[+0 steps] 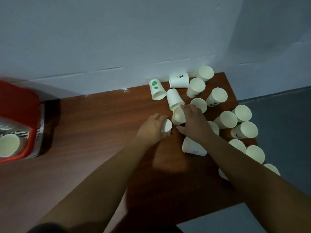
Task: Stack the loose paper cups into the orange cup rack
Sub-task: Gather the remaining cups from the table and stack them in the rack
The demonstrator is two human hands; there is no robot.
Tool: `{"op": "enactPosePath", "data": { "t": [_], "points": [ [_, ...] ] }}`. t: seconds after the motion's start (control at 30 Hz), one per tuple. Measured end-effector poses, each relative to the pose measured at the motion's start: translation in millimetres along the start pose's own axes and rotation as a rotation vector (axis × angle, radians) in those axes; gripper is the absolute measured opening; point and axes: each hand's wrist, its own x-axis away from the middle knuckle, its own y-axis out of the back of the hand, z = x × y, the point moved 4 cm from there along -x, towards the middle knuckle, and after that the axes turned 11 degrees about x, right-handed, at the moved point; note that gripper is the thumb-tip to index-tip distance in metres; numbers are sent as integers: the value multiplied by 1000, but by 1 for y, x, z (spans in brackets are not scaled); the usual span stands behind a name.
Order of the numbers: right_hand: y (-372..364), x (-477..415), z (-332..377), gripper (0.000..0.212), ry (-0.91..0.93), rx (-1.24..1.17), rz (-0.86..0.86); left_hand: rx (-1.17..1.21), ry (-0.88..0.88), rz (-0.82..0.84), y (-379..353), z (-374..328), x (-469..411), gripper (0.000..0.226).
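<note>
Two grips: left hand point(152, 128) round near cup point(167, 126), right hand point(193, 121) round far cup point(178, 116); orange rack point(20, 98) blurred, cropped.

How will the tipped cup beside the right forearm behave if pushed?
The tipped cup lies on its side and tapers, so it would probably roll in an arc, not straight. It looks like thin paper: likely very light and easy to crush. The smooth table may let it slide.
</note>
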Motion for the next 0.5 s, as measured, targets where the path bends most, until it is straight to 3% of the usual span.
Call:
{"op": "enactPosePath", "data": {
  "t": [0.17,0.33,0.5],
  "points": [
    [-13,-15,7,79,34,101,-28,-119,-24,-63,-1,14,10,60],
    [-21,-20,15,44,83,128,-135,-121,-62,-42,-3,14,13,77],
    [-23,-22,15,24,86,245,-167,-128,-102,-64,-10,11,12,58]
  ]
}}
